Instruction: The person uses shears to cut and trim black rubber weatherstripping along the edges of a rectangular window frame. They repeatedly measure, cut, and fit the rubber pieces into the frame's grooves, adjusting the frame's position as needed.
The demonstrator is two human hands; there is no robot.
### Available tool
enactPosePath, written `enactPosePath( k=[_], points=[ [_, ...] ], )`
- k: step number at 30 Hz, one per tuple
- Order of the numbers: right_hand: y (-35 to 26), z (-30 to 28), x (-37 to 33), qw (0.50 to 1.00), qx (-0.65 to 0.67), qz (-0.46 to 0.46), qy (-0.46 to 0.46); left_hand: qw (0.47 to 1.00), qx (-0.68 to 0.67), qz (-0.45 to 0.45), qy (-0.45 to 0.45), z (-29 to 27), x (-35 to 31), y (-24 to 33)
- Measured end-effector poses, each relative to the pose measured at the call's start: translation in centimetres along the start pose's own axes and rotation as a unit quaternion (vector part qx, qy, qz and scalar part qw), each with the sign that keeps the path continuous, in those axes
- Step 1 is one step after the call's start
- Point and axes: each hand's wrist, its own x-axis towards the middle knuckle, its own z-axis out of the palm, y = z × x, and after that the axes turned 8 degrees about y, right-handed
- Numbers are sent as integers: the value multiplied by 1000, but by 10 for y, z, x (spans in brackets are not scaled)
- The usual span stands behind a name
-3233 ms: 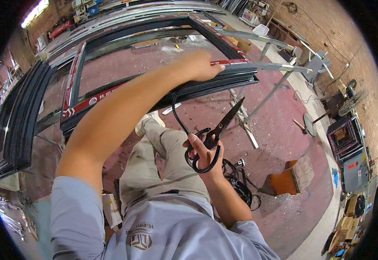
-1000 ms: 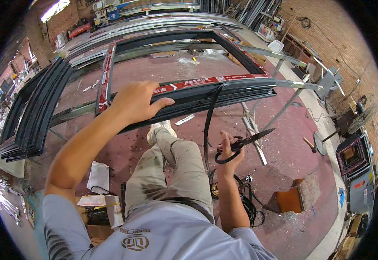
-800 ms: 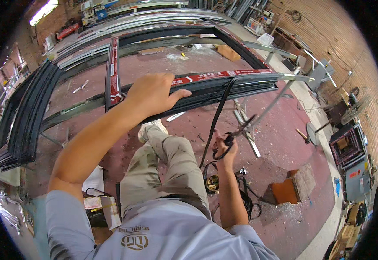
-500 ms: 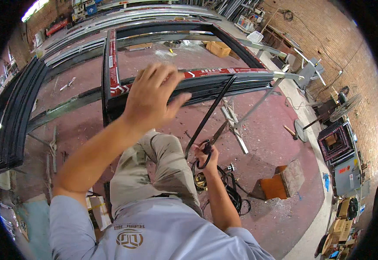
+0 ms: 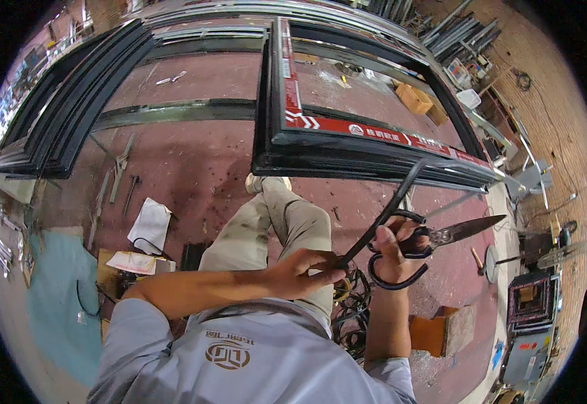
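My right hand (image 5: 392, 264) is closed around a pair of scissors (image 5: 467, 231) with black loop handles, their blades together and pointing right. A long black rubber strip (image 5: 386, 210) slants down from the front edge of a stack of black rectangular frames (image 5: 354, 153), passing close beside the right hand. Near my waist, my left hand (image 5: 299, 274) pinches the lower part of this strip between thumb and fingers. Red-and-white printed tape runs along the top frame. Whether the right hand's fingers also touch the strip is unclear.
More black frames (image 5: 81, 108) lean at the far left. Coiled black strip (image 5: 352, 323) lies on the reddish floor below my hands. An orange-brown box-like block (image 5: 443, 330) stands right of it, and a hammer (image 5: 476, 260) farther right. White papers (image 5: 151, 227) lie at left.
My left hand has come down from above the frames and taken hold of the strip. The right hand has raised the scissors, turning them rightward. The view has shifted left.
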Motion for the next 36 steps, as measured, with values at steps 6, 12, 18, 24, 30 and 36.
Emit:
enactPosePath(
  k=[6, 12, 18, 24, 30, 36],
  points=[
    [4, 28, 24, 998, -29, -59, 7, 986, -35, -45, 156, -54, -35, 46],
    [63, 43, 20, 992, -18, -56, 109, 961, 104, 54, 252, -112, -25, 119],
    [65, 69, 4, 991, -78, 9, 112, 962, 149, 49, 223, -158, -3, 124],
    [70, 52, -41, 977, -173, 97, -82, 958, 206, 40, 193, -168, 8, 131],
    [64, 69, -73, 943, -196, 153, -222, 951, 221, 54, 210, -165, 14, 136],
    [63, 92, -70, 936, -223, 191, -193, 951, 213, 53, 218, -166, 14, 130]
  ],
)
